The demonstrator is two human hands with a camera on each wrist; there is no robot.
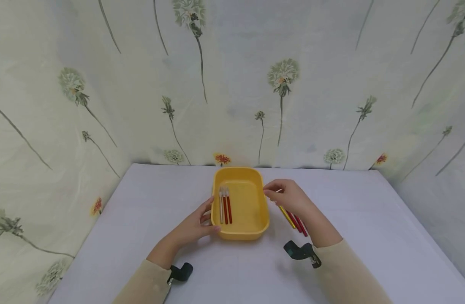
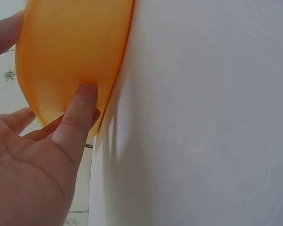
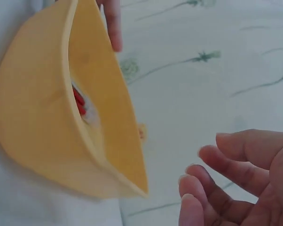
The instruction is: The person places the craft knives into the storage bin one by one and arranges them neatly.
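A yellow plastic tray [image 1: 241,235] lies on the table. Three slim pen-like sticks [image 1: 225,207] with pale ends are lined up along its left side, one whitish and two red. My left hand [image 1: 196,221] grips the tray at its near left corner, thumb by the near rim and fingers against the outer wall [image 2: 66,56]. Just off the tray's right rim is my right hand [image 1: 289,197], fingers loosely bent and nothing between them in the right wrist view. Partly under that hand lie a gold stick [image 1: 287,217] and several red sticks [image 1: 300,224].
A white cloth-covered table [image 1: 171,185] spreads around the tray. Behind it hangs a pale backdrop [image 1: 232,84] printed with dandelions. Dark wrist mounts [image 1: 298,250] sit at both sleeve cuffs.
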